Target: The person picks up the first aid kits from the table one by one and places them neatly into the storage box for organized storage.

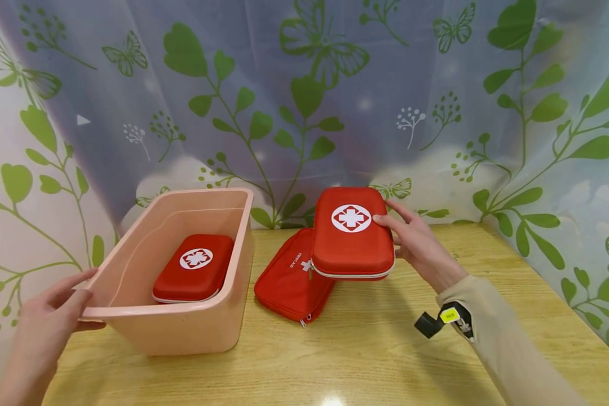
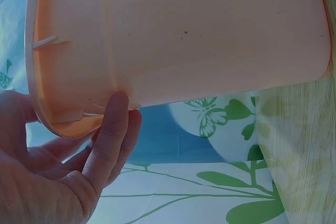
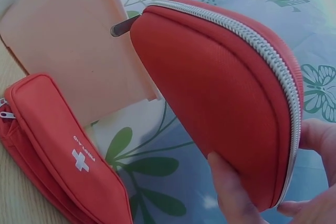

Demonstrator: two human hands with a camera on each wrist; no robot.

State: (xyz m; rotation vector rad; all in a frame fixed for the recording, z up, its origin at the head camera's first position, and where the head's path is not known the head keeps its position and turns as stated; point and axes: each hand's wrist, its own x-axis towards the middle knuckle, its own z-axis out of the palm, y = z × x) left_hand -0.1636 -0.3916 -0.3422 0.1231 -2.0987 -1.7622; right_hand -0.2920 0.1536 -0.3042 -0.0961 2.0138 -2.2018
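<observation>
My right hand grips a red zippered first aid case by its right side, thumb on the top face beside the white cross emblem. The case is held above the table and partly covers a flatter red first aid pouch lying there. In the right wrist view the case's silver zipper is closed. On the left, my left hand holds the near left corner of the rim of a pink plastic bin. Inside that bin rests another red first aid case with a white emblem.
The wooden table carries the bin and the pouch. Behind it hangs a curtain printed with green leaves and butterflies. A black wrist strap with a yellow tag sits on my right sleeve.
</observation>
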